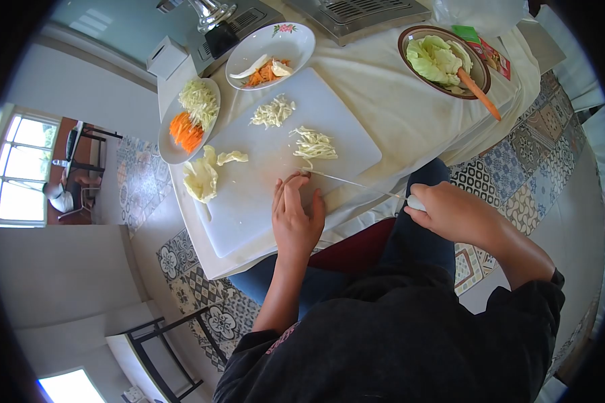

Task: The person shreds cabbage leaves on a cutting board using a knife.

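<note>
My right hand (444,211) grips a knife (356,183) by its pale handle. The thin blade points left across the white cutting board (249,201), its tip close to my left fingertips. My left hand (296,215) rests on the board with fingers bent over a small pale piece of cabbage, mostly hidden beneath them. Just beyond the blade lies a pile of shredded cabbage (314,144). A second chopped pile (273,111) sits farther up the board. Larger cabbage leaves (202,176) lie at the board's left edge.
An oval plate (166,149) at the left holds shredded carrot and cabbage. Behind the board stands a floral bowl (302,50) with carrot shreds and pale pieces. A brown-rimmed bowl (405,57) at the right holds cabbage leaves and a carrot (478,94). Metal stoves (356,17) stand at the back.
</note>
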Available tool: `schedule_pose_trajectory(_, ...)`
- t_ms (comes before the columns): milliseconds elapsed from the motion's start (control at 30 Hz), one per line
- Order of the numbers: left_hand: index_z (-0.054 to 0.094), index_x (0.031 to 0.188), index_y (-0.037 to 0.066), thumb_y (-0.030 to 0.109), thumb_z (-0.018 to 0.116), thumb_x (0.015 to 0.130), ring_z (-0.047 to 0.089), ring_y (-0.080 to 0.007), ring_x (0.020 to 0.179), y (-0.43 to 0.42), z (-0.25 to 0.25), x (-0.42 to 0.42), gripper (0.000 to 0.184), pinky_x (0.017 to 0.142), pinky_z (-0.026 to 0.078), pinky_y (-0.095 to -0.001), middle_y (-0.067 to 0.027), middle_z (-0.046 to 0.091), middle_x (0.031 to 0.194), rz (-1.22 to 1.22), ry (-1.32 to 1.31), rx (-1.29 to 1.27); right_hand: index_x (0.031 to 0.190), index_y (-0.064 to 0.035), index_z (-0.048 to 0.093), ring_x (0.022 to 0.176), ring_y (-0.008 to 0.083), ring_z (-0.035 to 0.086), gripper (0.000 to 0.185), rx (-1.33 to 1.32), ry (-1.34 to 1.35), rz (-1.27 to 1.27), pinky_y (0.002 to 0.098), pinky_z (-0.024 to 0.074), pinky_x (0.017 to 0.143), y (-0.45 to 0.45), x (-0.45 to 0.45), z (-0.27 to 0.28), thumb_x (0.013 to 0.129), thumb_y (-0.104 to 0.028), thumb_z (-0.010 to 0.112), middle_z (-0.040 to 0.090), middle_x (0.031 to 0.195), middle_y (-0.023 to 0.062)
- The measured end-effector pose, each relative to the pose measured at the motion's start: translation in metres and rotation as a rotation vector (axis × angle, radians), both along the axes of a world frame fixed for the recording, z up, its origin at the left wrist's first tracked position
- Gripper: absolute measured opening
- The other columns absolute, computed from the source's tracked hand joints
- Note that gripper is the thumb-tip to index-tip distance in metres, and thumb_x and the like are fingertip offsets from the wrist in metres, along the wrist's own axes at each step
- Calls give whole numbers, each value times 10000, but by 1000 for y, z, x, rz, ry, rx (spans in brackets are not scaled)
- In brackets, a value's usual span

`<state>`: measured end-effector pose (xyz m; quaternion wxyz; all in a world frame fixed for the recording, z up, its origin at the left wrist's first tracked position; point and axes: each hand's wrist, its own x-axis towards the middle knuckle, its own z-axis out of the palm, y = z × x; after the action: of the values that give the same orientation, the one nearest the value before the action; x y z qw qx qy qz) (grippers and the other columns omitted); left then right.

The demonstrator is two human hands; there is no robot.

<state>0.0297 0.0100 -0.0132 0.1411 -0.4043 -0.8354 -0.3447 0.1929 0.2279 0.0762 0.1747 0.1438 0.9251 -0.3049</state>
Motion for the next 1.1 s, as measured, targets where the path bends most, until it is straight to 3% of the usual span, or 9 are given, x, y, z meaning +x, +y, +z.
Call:
schedule_pose_trajectory(500, 569, 1074, 22, 35, 658, 845, 641, -379, 1042, 1, -3, 1, 246, 1051, 440, -531, -179, 664, 1068, 2, 62, -21, 950, -11, 553, 694, 411, 666, 254, 182, 196, 47, 511, 520, 623, -12, -13, -9, 917, -241, 655, 652, 696, 195)
schedule_pose_trajectory(833, 627, 1157, 44, 74, 644, 873, 581, -358, 1167, 4, 9, 6, 287, 1038, 444, -489, -131, 644, 1157, -17, 64, -88, 893, -58, 592, 709, 388, 673, 234, 294, 301, 11, 497, 524, 631, 7, 1, -9, 909, -283, 654, 664, 703, 169)
schedule_pose_trajectory(1100, 622, 1217, 71, 201, 648, 909, 555, -314, 1248, 18, 17, 2, 335, 1101, 370, -510, -102, 639, 1259, 30, 69, -137, 891, -44, 583, 734, 416, 661, 283, 100, 305, -122, 507, 500, 644, 1, -15, -17, 930, -318, 641, 673, 743, 193)
